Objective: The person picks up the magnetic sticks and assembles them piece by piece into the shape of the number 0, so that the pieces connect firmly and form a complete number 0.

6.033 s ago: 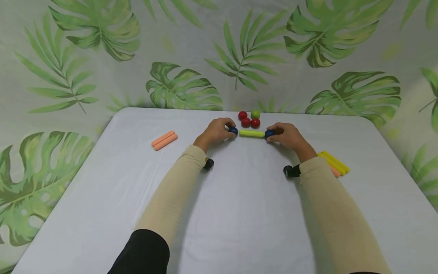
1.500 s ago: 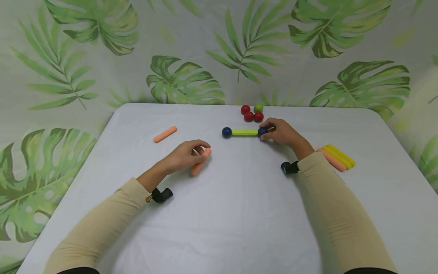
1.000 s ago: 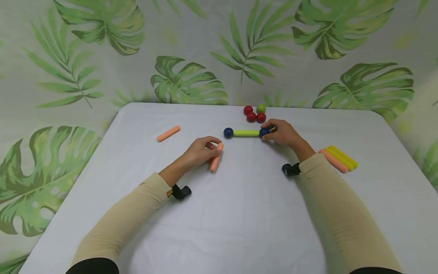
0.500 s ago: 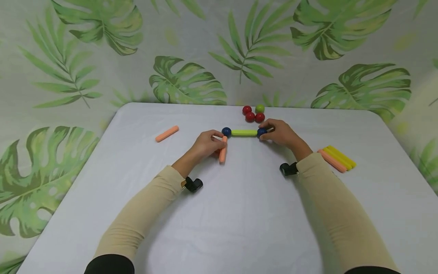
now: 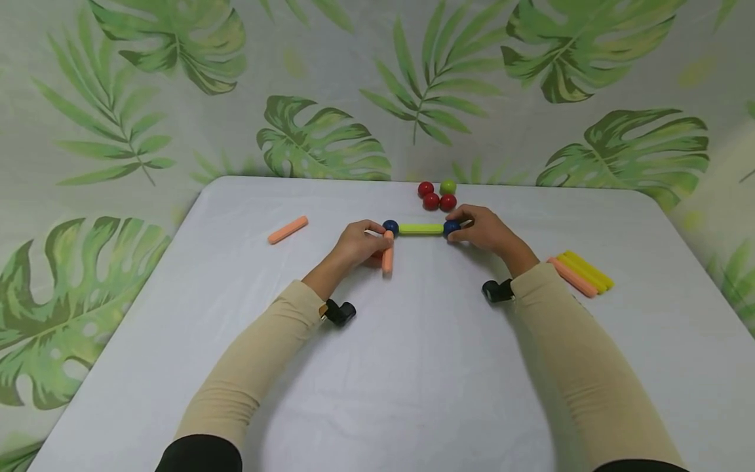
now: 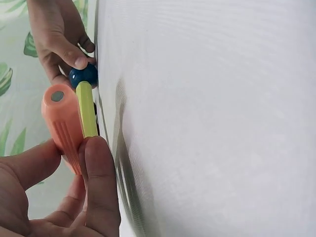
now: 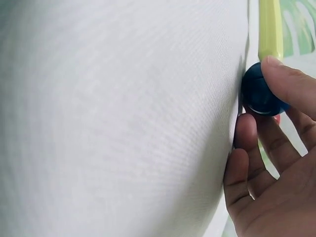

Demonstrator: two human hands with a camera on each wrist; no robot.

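My left hand [image 5: 356, 246] pinches an orange magnetic rod [image 5: 387, 259] between thumb and fingers. The rod points toward me, its far end against or just beside the left blue ball [image 5: 390, 227]; I cannot tell if they touch. A metal disc shows in its near end face in the left wrist view. A yellow-green rod [image 5: 421, 229] joins that ball to the right blue ball [image 7: 262, 91], all lying on the white table. My right hand [image 5: 489, 231] grips the right ball with thumb and fingers. In the left wrist view, the left ball is hidden.
Behind the joined piece sit several balls: red ones [image 5: 431, 201] and a green one [image 5: 448, 187]. One loose orange rod [image 5: 288, 230] lies at left. Yellow rods [image 5: 586, 272] and another orange rod [image 5: 572, 277] lie beside my right forearm. A leaf-print cloth [image 5: 318, 141] hangs behind the table.
The left blue ball joined the yellow-green rod. My left hand let go of it, took one orange rod from the left pair and carried it right to that ball. My right hand kept its ball.
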